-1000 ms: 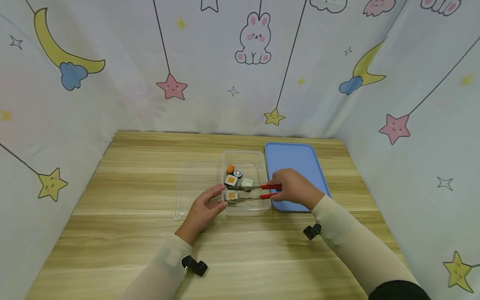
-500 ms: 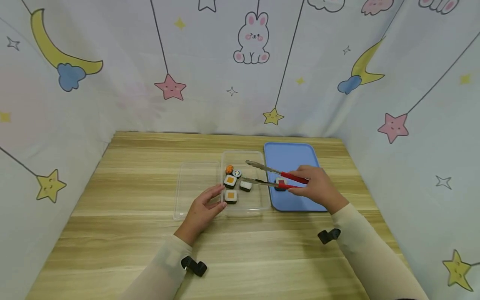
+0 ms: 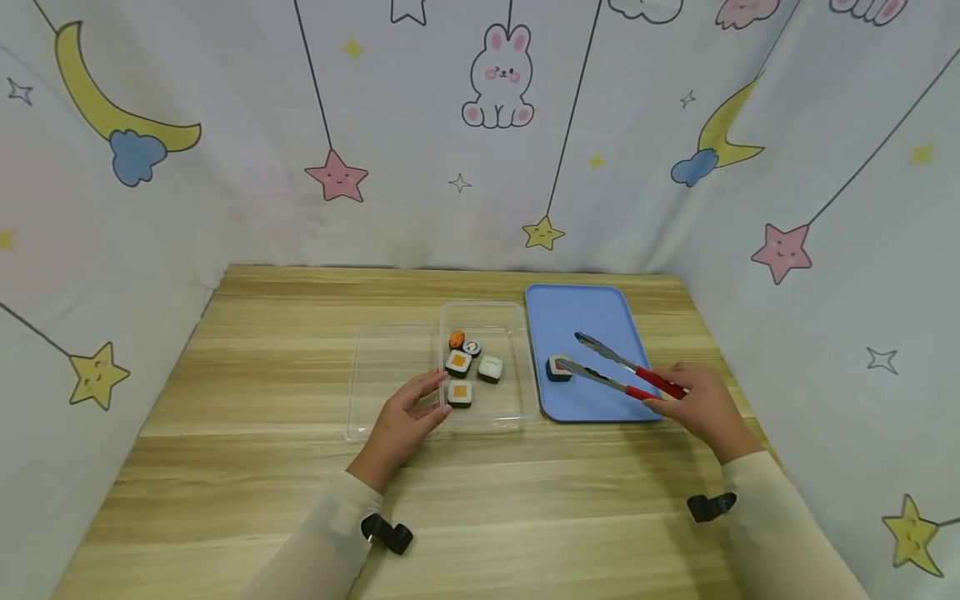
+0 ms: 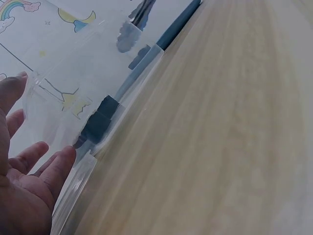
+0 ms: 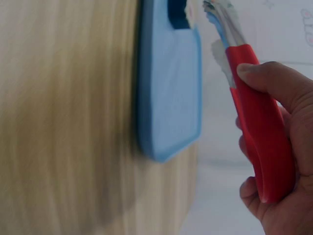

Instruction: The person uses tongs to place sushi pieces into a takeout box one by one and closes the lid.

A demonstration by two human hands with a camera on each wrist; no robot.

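Observation:
My right hand [image 3: 703,408] grips the red handles of metal tongs [image 3: 651,385], whose arms are spread over the blue tray [image 3: 592,308]. One tong tip overlaps a sushi piece with a red centre [image 3: 558,368] at the tray's left side; contact is unclear. In the right wrist view, my thumb presses the red handle [image 5: 261,127]. My left hand [image 3: 399,427], fingers relaxed, rests at the left edge of the clear container [image 3: 531,392]. Inside lie several sushi pieces, among them two with orange squares [image 3: 460,393] and a white-topped one [image 3: 491,369].
A clear lid or second shallow container [image 3: 393,342] lies left of the container, partly behind my left hand. The tray stands just right of the container on the wooden table [image 3: 465,517]. A patterned curtain [image 3: 420,217] hangs behind the table.
My right hand has moved right with the tongs, from the container to over the tray. The tongs have spread, and the red-centred piece now sits on the tray. My left hand stays put.

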